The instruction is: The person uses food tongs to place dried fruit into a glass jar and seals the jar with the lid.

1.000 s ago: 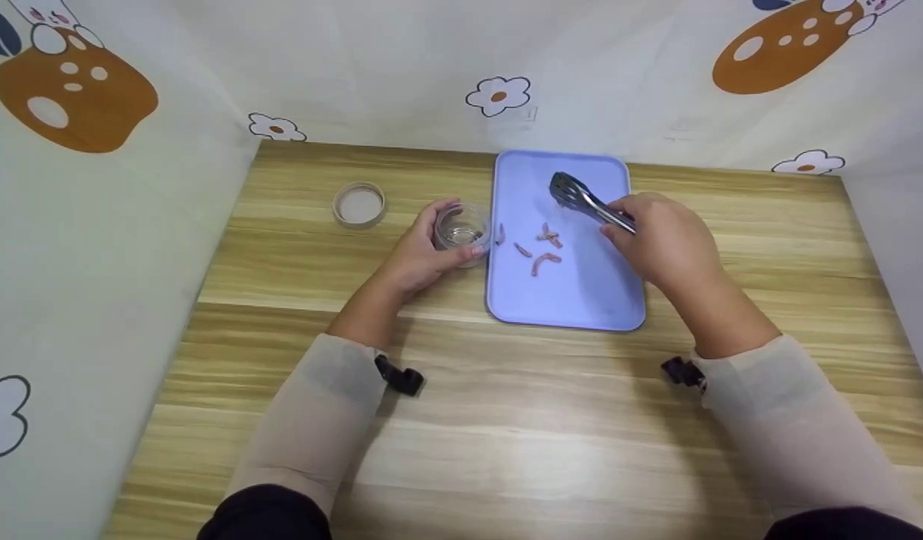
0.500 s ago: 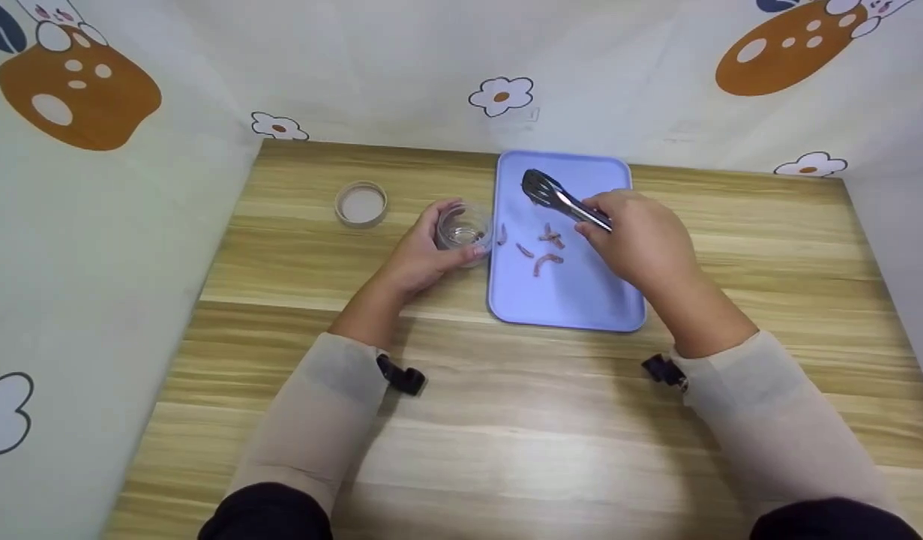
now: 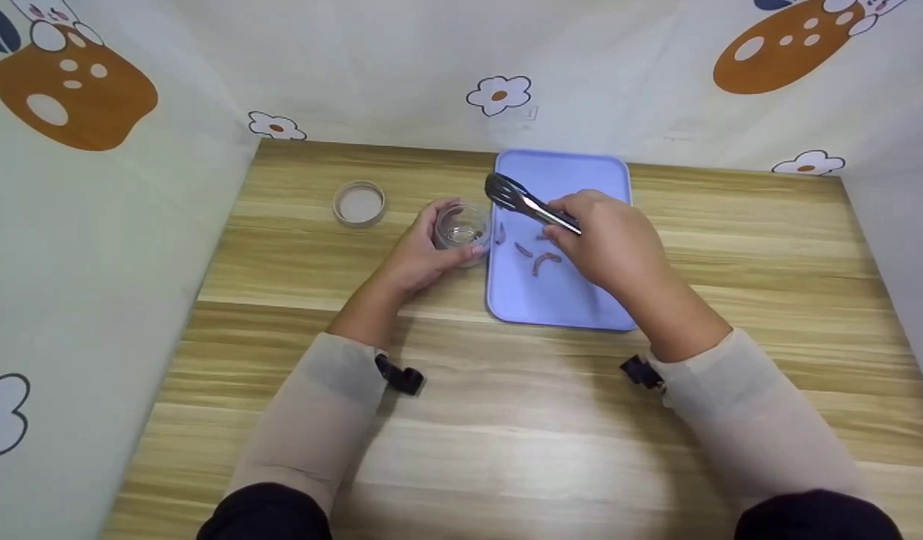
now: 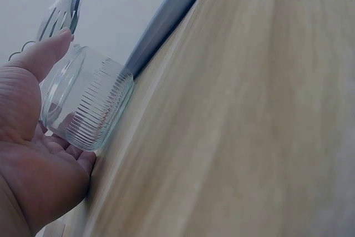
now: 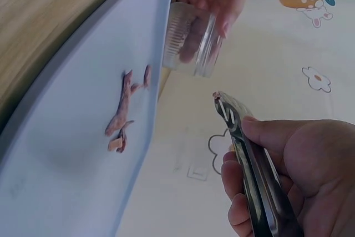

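My left hand [image 3: 420, 255] holds a clear ribbed jar [image 3: 463, 217] upright on the table, its thumb and fingers around the sides and its mouth uncovered. Beside it, touching or nearly touching the jar, lies a light blue tray [image 3: 558, 304] with several reddish-brown strips [image 3: 545, 260] on it. My right hand [image 3: 615, 240] grips metal tongs [image 3: 536, 208] above the tray, their slotted heads close together near the jar's far right side. In the right wrist view a small reddish bit [image 5: 216, 96] shows at the tongs' tips. Something small and dark sits inside the jar, too unclear to name.
A round beige lid [image 3: 359, 204] lies on the wooden table [image 3: 461, 420] to the left of the jar. A pale wall covering [image 3: 401, 67] with printed flowers and fruit stands behind the tray and along the sides.
My right hand has carried the tongs leftward across the tray toward the jar, covering some of the strips from the head view. The left hand and jar have stayed in place.
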`<state>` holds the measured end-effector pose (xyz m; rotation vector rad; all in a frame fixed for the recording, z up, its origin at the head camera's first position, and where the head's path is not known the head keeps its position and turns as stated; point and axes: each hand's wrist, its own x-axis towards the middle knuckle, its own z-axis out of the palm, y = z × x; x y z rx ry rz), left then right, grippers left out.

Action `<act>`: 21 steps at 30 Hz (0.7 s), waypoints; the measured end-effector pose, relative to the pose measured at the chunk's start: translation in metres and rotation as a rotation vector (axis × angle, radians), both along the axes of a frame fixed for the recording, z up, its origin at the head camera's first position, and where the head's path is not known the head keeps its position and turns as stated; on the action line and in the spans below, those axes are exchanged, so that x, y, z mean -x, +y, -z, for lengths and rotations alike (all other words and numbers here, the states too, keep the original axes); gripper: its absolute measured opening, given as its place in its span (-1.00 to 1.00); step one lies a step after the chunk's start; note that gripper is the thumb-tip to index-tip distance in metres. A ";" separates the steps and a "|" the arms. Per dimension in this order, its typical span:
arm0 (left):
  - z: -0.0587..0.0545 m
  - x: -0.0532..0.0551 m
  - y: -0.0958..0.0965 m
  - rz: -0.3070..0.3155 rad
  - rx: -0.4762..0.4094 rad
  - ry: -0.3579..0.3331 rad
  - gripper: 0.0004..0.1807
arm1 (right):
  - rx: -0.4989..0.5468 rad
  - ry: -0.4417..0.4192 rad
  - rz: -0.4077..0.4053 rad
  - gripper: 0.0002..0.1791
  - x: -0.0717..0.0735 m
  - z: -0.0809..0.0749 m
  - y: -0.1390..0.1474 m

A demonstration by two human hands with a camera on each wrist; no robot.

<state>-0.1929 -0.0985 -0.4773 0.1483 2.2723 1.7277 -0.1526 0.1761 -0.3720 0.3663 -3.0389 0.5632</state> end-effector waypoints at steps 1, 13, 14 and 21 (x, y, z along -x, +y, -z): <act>0.000 0.000 0.000 0.002 -0.004 0.000 0.07 | 0.002 -0.002 -0.003 -0.63 0.000 -0.001 -0.002; -0.001 0.000 0.000 0.020 -0.007 0.039 0.04 | 0.017 -0.008 -0.048 -0.66 -0.007 -0.003 -0.021; -0.001 0.000 0.000 0.019 -0.002 0.039 0.04 | 0.016 -0.011 -0.050 -0.66 -0.007 -0.003 -0.023; 0.000 0.000 0.000 0.016 0.014 0.032 0.01 | 0.001 -0.047 -0.043 -0.63 -0.008 -0.004 -0.029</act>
